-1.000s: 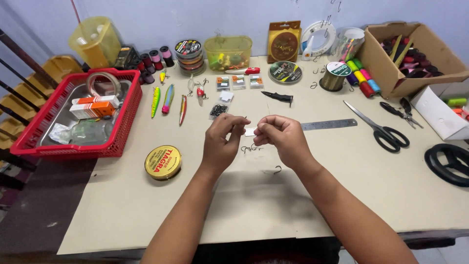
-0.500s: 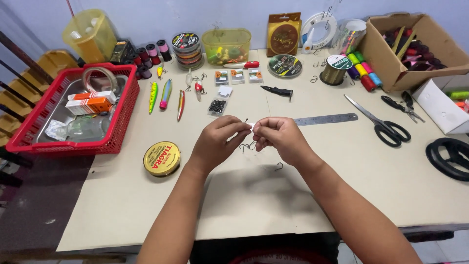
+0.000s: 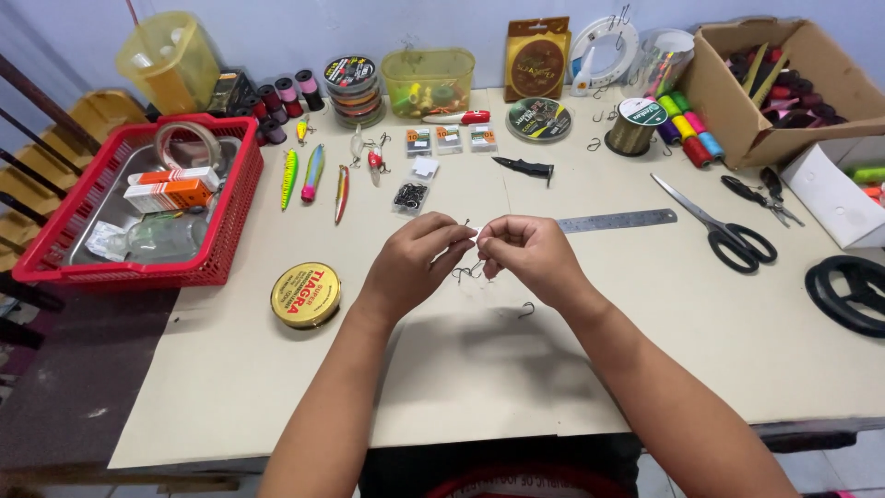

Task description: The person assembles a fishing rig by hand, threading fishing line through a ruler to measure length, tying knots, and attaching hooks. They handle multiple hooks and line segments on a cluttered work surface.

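Note:
My left hand and my right hand meet above the middle of the pale table. Their fingertips pinch a small metal fishing hook between them; a thin line on it is too fine to make out. Under the fingers lie a few loose hooks on the table. Another single hook lies just below my right wrist.
A red basket with boxes stands at the left, a round gold tin near it. Fishing lures, line spools, a steel ruler, scissors, thread spools, a cardboard box and a black reel lie around.
Both hands stay together over the table centre with the hook. The camera view has shifted slightly, and the fingers have closed in a little tighter.

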